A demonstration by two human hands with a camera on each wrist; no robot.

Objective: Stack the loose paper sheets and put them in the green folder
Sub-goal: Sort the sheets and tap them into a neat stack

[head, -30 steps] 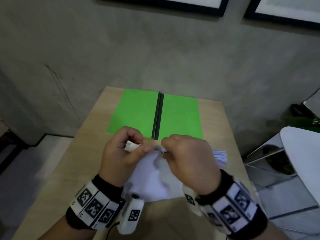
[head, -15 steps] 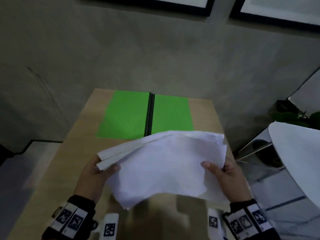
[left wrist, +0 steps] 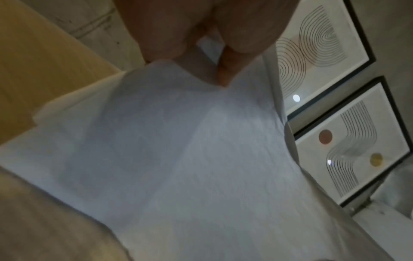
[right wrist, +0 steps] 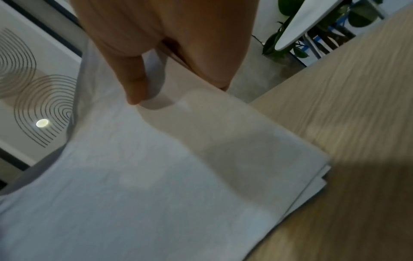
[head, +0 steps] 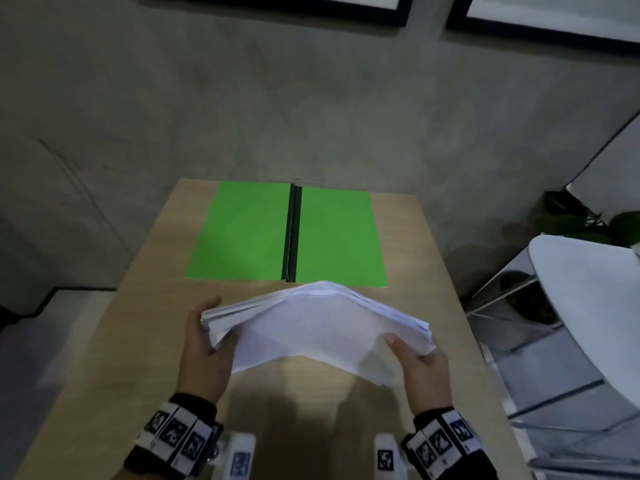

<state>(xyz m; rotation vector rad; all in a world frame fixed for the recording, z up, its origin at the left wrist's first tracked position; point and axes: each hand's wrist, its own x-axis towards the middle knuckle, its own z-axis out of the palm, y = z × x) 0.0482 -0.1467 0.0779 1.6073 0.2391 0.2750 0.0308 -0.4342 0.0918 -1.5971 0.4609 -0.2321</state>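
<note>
A stack of white paper sheets [head: 311,327] is held above the wooden table [head: 145,341], bowed upward in the middle. My left hand [head: 207,337] grips its left edge, thumb on top. Its right edge is gripped by my right hand [head: 415,358], thumb on the top sheet. The green folder [head: 242,233] lies open and flat at the far end of the table, black spine in the middle, just beyond the stack. In the left wrist view the paper stack [left wrist: 178,159] fills the frame under my left hand [left wrist: 208,58]. The right wrist view shows the sheets [right wrist: 156,167] under my right hand [right wrist: 156,70].
A grey concrete wall with framed pictures [head: 554,19] stands behind the table. A white chair [head: 588,306] and a potted plant [head: 595,226] stand to the right of the table. The table's right edge is close to my right hand.
Both hands moved apart from a bunched grip to the sheets' left and right edges. The loosely fanned stack is now gathered more evenly and bowed upward.
</note>
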